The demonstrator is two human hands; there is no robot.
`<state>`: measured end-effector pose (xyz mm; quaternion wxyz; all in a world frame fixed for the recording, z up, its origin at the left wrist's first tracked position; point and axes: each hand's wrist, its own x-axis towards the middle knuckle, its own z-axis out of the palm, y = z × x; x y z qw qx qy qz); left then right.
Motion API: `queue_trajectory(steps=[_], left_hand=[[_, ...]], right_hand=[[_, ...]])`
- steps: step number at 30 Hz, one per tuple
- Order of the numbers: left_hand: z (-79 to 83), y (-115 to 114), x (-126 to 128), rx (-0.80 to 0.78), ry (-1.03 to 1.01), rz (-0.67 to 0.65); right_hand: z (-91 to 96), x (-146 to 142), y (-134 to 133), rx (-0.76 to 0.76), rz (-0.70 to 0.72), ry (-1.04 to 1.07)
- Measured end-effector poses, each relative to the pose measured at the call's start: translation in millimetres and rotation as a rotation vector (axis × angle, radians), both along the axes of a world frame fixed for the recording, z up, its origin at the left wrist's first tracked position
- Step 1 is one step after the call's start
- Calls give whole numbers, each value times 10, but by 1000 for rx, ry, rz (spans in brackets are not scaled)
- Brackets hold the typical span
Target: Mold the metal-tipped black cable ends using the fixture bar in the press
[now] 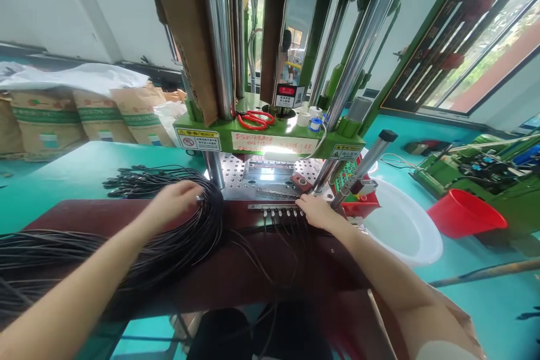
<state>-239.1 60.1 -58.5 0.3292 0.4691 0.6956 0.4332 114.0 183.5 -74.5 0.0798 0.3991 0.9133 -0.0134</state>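
My left hand [179, 198] is closed in a pinch above a thick coil of black cables [211, 208], with a small shiny cable end [199, 198] at its fingertips. My right hand [318, 212] has its fingers bent together at the right end of a narrow metal strip [257, 206]. Several silver plugs [280, 213] sit in a row along that strip, their black cables hanging down toward me. The fingers cover the rightmost plug in part. Behind the strip, a metal mould [270, 171] lies on the press bed under a bright light.
A green press [270, 140] with steel columns stands ahead, red-handled scissors [255, 120] on its plate. Black cable ends [135, 180] are heaped at left on the green table. On the right are a white tub [422, 236] and a red bucket [464, 214]. Paper sacks [46, 118] stand far left.
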Motion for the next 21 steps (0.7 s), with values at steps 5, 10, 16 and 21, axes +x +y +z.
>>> queue_trajectory(steps=[5,10,16,21], left_hand=[[-119,-291,1256,-20,150,-496],[-362,-268,1712,123,220,-410],[-348,-82,1754,47,241,-425],[-243,175,1862,-26,-478,-313]], right_hand=[[150,-77,-13,3,35,-99],[518,-101,162,-70,-66,-120],[666,-134,433,-82,-222,29],[638,-263,712,-116,-256,148]])
